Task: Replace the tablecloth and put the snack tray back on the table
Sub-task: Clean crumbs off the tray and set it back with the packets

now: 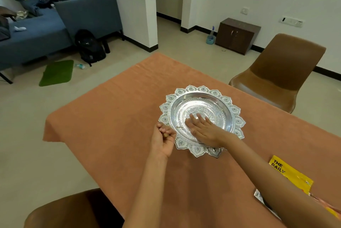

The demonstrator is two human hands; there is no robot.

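Observation:
An orange tablecloth (114, 117) covers the table. On it stands a silver snack tray (228, 106) with a scalloped, embossed rim and a shiny bowl-like middle. My right hand (202, 128) lies flat inside the tray, fingers straight and pointing to the far left. My left hand (165, 140) sits just outside the tray's left rim with its fingers curled; something small and brownish shows between them, too small to identify. A few tiny crumbs lie in the tray near the right hand's fingertips.
A yellow snack packet (291, 174) and a foil packet (260, 197) lie on the cloth at the right. Brown chairs stand at the right (280, 73) and at the near left (73, 211). A blue sofa, a black backpack and a green mat are on the floor side at left.

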